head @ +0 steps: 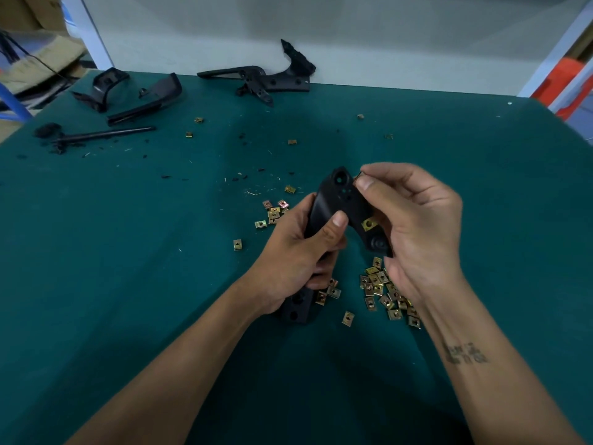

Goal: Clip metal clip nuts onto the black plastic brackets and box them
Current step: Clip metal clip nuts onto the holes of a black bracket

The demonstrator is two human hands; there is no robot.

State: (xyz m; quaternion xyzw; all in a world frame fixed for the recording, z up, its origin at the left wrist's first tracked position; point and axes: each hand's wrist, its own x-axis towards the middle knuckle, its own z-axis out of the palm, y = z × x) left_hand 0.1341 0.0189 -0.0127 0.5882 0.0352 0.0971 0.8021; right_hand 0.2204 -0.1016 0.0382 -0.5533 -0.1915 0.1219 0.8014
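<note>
My left hand [298,252] grips a black plastic bracket [340,203] around its middle, above the green table. One brass clip nut [369,224] sits clipped on the bracket's right edge. My right hand [414,226] pinches a second clip nut [358,176] between thumb and forefinger, right at the bracket's top right edge. Loose clip nuts lie in a pile [385,292] under my right wrist and in a smaller cluster [274,213] left of the bracket. The bracket's lower end [296,305] sticks out below my left palm.
More black plastic brackets lie at the table's back: one [263,80] near the wall, others [141,94] at the back left, with a black rod [106,134] in front. Single clip nuts [237,245] and black shavings are scattered over the green mat [128,252]. Cardboard boxes [29,17] stand far left.
</note>
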